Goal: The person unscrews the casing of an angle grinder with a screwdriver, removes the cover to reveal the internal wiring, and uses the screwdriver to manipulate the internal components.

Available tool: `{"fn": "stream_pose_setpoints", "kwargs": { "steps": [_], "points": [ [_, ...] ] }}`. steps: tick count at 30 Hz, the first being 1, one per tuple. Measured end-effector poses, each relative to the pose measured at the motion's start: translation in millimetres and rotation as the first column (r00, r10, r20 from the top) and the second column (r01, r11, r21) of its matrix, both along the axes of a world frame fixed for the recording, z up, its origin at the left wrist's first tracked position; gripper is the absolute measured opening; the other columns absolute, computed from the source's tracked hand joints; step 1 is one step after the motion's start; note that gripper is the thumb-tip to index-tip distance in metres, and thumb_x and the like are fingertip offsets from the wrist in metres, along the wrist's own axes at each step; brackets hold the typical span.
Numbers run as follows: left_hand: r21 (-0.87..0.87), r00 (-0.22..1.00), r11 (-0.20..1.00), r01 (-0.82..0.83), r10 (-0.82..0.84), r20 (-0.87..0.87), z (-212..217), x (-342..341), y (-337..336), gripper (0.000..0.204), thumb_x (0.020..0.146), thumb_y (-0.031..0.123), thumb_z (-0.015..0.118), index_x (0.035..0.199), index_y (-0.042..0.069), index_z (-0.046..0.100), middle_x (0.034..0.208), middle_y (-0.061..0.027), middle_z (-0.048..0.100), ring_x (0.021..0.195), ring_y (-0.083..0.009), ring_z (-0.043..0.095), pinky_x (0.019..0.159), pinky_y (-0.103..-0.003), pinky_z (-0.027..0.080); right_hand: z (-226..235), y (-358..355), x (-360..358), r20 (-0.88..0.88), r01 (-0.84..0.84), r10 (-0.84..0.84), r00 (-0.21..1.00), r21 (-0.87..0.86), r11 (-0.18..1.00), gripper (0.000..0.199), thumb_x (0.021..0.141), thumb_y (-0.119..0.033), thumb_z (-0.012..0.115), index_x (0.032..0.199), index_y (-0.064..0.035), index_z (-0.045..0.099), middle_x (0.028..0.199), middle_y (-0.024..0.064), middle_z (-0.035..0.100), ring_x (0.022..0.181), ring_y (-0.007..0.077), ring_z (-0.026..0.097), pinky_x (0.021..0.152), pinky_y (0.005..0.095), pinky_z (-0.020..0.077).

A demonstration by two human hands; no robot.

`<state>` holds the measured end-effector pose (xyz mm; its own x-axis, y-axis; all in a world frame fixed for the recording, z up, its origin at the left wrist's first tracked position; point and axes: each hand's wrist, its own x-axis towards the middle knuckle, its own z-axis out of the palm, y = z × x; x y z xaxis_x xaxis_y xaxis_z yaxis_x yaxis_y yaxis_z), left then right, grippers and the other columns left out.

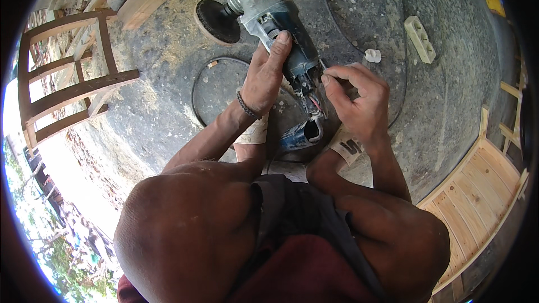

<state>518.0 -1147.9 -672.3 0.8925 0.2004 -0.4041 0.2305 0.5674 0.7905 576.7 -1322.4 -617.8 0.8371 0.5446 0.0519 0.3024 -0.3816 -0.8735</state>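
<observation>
Knees bent up at the frame's bottom, we hold the angle grinder at centre top. Our left hand wraps its body; our right hand pinches a thin tool at the opened rear, wrist cocked. We judge a slip could tear the exposed wires.

Bystanders on a dusty concrete floor

A wooden chair frame stands at the floor's left edge, a white power strip and a small white plug lie toward the upper right, and a slatted wooden panel rests at the lower right.
</observation>
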Motion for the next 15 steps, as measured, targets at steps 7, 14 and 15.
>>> {"fn": "stream_pose_setpoints", "kwargs": {
  "steps": [7,14,15],
  "points": [
    [0.101,0.999,0.995,-0.028,0.024,0.045,0,0,-5,0.051,0.107,0.043,0.040,0.121,-0.002,0.059,0.113,-0.0096,0.065,0.100,-0.0165,0.063,0.090,-0.032,0.050,-1,9,-10,-0.012,0.082,-0.082,0.997,-0.018,0.996,0.010,0.081,-0.001,0.074,0.091,-0.0002,0.072,0.078,0.0091,0.068,0.063,0.0140,0.067,0.053,0.0265,0.0502],
    [0.116,0.997,0.991,-0.073,0.071,0.021,7,-1,-10,0.045,0.107,0.039,0.043,0.124,0.000,0.054,0.110,-0.0063,0.063,0.099,-0.0147,0.061,0.089,-0.031,0.049,-1,9,-10,0.059,0.099,-0.093,0.994,-0.118,0.988,0.012,0.080,-0.005,0.073,0.090,-0.0014,0.072,0.077,0.0132,0.067,0.063,0.0270,0.069,0.055,0.0336,0.0524],
    [0.122,0.996,0.989,-0.088,0.083,0.041,8,-1,-12,0.044,0.107,0.038,0.043,0.126,0.000,0.053,0.112,-0.0064,0.062,0.100,-0.0145,0.060,0.089,-0.031,0.049,-1,9,-10,0.019,0.106,-0.105,0.994,-0.119,0.987,0.011,0.080,-0.006,0.073,0.090,-0.0013,0.072,0.077,0.0135,0.068,0.063,0.0262,0.069,0.056,0.0334,0.0526]
  ]
}}
